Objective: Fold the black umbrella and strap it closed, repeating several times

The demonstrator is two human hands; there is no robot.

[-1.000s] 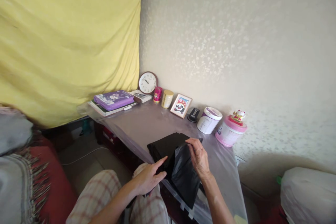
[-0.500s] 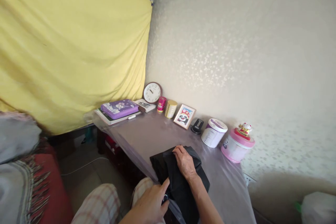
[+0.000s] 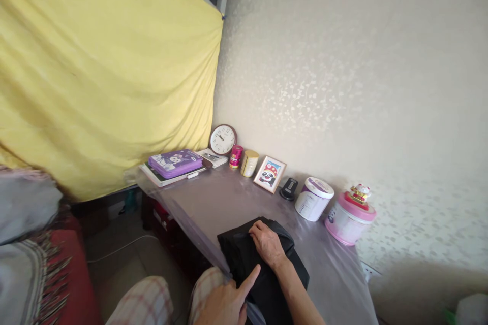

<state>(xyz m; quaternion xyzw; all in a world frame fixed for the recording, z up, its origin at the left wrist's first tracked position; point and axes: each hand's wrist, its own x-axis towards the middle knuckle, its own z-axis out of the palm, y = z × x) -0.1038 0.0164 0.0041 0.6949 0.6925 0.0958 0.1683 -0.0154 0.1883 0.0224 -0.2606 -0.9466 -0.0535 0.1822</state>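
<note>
A black folded cloth item (image 3: 244, 256) lies at the table's near edge, partly over my lap; its exact kind does not show. My right hand (image 3: 267, 244) rests on its top, with bent fingers closed together on a fold. At its lower left edge is my left hand (image 3: 224, 302), index finger stretched over the cloth and thumb lower down, the edge between them. The other left fingers are hidden. A clear plastic sheet edge (image 3: 254, 313) shows just below the cloth.
Along the wall stand a clock (image 3: 223, 139), a pink can (image 3: 236, 156), a yellow-lidded jar (image 3: 249, 163), a panda picture (image 3: 270, 174), a black stapler-like object (image 3: 288, 189), a white tub (image 3: 314, 199) and a pink tub (image 3: 349, 221). A purple case (image 3: 175, 162) lies on books at left.
The view has tilted up slightly. My left index finger has slid further up over the cloth, and the dark thing with a shiny ring near that hand no longer shows. My right hand stays on the cloth.
</note>
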